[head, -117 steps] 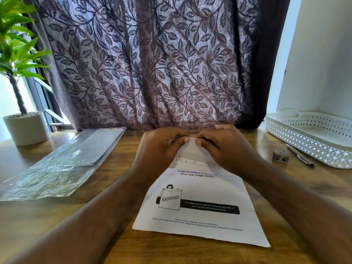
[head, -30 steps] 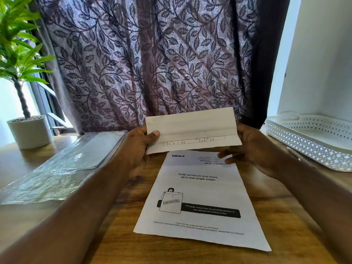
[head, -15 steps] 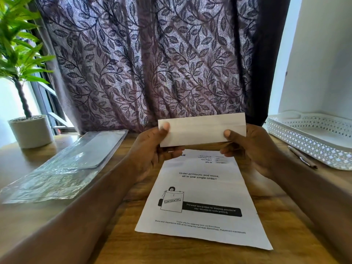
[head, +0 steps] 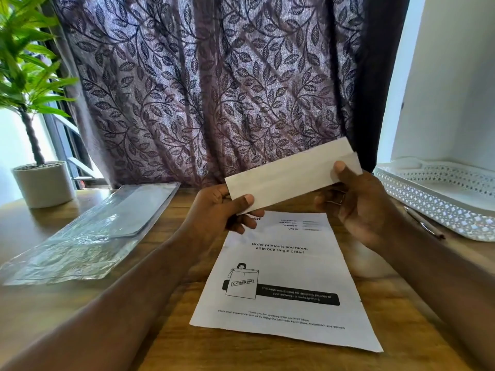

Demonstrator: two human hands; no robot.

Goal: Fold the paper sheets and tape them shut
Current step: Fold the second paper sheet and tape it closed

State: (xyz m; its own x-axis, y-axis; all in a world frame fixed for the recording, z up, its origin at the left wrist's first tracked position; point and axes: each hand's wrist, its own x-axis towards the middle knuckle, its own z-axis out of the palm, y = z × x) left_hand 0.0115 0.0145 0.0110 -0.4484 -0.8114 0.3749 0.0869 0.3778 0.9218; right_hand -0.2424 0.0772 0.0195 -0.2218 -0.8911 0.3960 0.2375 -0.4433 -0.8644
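A folded white paper strip [head: 289,176] is held in the air above the table, tilted with its right end higher. My left hand [head: 214,212] pinches its lower left corner between thumb and fingers. My right hand [head: 356,204] holds its right end, thumb on the front face and fingers behind. Under both hands a flat printed sheet [head: 284,279] lies on the wooden table [head: 80,303], with a drawing and black text facing up.
A clear plastic sleeve [head: 88,234] lies on the left of the table. A potted plant [head: 40,183] stands at the far left. A white perforated tray [head: 442,194] sits at the right with a pen [head: 423,222] beside it. A patterned curtain hangs behind.
The folded sheet was lifted off the table and folded narrower. Since half a second ago the strip has tilted, right end up, and my left hand slid to its lower left corner.
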